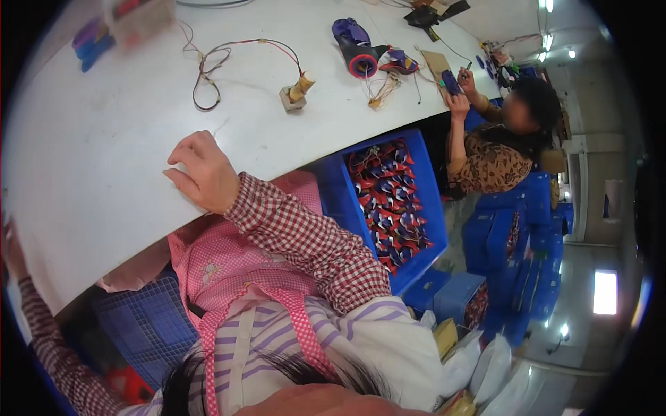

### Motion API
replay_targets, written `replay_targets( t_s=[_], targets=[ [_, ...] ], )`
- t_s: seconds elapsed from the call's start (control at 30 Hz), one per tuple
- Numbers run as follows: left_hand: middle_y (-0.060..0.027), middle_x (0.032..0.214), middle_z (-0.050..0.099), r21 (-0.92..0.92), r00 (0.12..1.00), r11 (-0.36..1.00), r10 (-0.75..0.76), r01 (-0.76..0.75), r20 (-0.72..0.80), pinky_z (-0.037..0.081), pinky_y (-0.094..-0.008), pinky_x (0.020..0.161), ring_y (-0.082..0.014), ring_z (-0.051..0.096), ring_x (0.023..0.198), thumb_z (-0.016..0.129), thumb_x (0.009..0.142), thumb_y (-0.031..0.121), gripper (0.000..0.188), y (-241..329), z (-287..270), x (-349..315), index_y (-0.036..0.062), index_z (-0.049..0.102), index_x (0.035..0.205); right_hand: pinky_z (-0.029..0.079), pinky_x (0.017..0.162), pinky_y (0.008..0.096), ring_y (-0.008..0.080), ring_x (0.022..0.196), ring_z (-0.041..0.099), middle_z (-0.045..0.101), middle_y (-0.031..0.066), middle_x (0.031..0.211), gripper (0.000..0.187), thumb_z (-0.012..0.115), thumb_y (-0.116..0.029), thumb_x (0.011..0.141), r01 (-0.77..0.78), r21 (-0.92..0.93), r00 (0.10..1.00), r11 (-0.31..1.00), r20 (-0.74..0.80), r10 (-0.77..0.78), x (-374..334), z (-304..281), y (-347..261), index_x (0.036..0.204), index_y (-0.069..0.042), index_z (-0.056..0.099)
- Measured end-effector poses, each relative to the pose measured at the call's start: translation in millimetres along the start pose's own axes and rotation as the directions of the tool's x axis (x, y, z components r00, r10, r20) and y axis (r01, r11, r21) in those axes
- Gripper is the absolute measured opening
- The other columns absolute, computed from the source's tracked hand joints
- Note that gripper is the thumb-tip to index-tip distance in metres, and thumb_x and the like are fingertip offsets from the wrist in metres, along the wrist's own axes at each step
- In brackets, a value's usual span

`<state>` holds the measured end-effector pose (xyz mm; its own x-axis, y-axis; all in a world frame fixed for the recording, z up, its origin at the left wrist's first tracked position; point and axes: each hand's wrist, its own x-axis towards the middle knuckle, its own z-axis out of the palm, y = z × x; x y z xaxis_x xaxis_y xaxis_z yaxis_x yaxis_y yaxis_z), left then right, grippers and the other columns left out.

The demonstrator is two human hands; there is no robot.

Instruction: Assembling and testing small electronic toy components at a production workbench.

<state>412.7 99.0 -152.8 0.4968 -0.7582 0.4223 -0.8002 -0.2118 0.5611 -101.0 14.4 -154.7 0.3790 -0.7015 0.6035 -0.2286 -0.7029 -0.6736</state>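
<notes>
My right hand (202,172) rests at the near edge of the white table (132,187). Its fingers curl loosely, the thumb stands apart from them, and I see nothing held. A thin pale strand (221,127) lies on the tabletop just beyond the knuckles. At the far left rim of the picture, my left hand (12,249) is dark and blurred over the table's side, and its fingers cannot be made out. Farther up the table from my right hand stands a small grey block with a yellowish top (297,93), joined to a looping red and black cable (215,66).
Right of my arm, a blue crate (431,201) holds many red and purple parts. Black and purple housings (362,55) with loose wires lie farther along. A co-worker (496,142) handles a purple piece there. A blurred pale box (141,24) stands upper left; stacked blue crates fill the right.
</notes>
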Motion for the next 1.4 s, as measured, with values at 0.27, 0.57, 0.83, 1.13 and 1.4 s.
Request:
replay_targets(
  t_s=[0.27, 0.57, 0.83, 1.13, 1.4],
  targets=[
    [-0.0187, 0.109, 0.054, -0.413, 0.475, 0.7, 0.705, -0.582, 0.527, 0.05, -0.0391, 0.071, -0.0332, 0.058, 0.09, 0.068, 0.074, 0.003, 0.048, 252, 37, -177, -0.0001, 0.053, 0.12, 0.046, 0.079, 0.0309, 0.0175, 0.087, 0.055, 0.054, 0.0085, 0.103, 0.038, 0.071, -0.009, 0.079, -0.265, -0.246, 0.934, 0.932, -0.305, 0.186, -18, -182, 38, 0.111, -0.001, 0.053],
    [-0.0126, 0.085, 0.059, -0.6, 0.398, 0.737, 0.675, -0.311, 0.622, 0.05, -0.0352, 0.063, -0.0274, 0.061, 0.074, 0.07, 0.079, 0.01, 0.03, 367, 106, -187, 0.0014, 0.059, 0.106, 0.041, 0.1, 0.0475, 0.0432, 0.124, 0.044, 0.039, 0.0313, 0.135, 0.11, 0.074, -0.063, 0.066, -0.69, -0.61, 0.678, 0.389, -0.357, 0.643, 55, -301, 171, 0.145, -0.004, 0.026],
    [-0.0099, 0.086, 0.061, -0.809, 0.456, 0.576, 0.755, -0.116, 0.472, 0.05, -0.0306, 0.066, -0.0221, 0.062, 0.074, 0.068, 0.085, 0.014, 0.028, 453, 187, -215, 0.0022, 0.059, 0.108, 0.039, 0.096, 0.0504, 0.0409, 0.119, 0.048, 0.046, 0.0254, 0.127, 0.088, 0.074, -0.046, 0.067, -0.68, -0.657, 0.621, 0.326, -0.278, 0.733, 52, -289, 187, 0.142, -0.026, 0.032],
    [-0.0233, 0.13, 0.045, -0.636, 0.527, 0.417, 0.356, 0.65, 0.772, 0.051, -0.0293, 0.081, -0.0227, 0.057, 0.105, 0.068, 0.087, 0.037, 0.087, 515, 255, -210, -0.0079, 0.02, 0.145, 0.03, 0.096, 0.0516, 0.0279, 0.118, 0.047, 0.05, 0.0163, 0.123, 0.085, 0.073, -0.03, 0.07, -0.129, -0.805, 0.991, 0.579, -0.093, 0.092, -46, -250, 115, 0.144, -0.011, 0.034],
    [-0.0164, 0.127, 0.046, -0.595, 0.517, 0.293, 0.305, 0.748, 0.8, 0.047, -0.0338, 0.092, -0.0203, 0.056, 0.102, 0.07, 0.084, 0.044, 0.095, 517, 254, -218, -0.0002, 0.015, 0.147, 0.038, 0.094, 0.0472, 0.0374, 0.114, 0.049, 0.048, 0.0225, 0.128, 0.08, 0.075, -0.016, 0.071, 0.021, -0.612, 0.985, 0.79, -0.121, -0.12, -79, -221, 82, 0.139, 0.002, 0.036]
  ],
)
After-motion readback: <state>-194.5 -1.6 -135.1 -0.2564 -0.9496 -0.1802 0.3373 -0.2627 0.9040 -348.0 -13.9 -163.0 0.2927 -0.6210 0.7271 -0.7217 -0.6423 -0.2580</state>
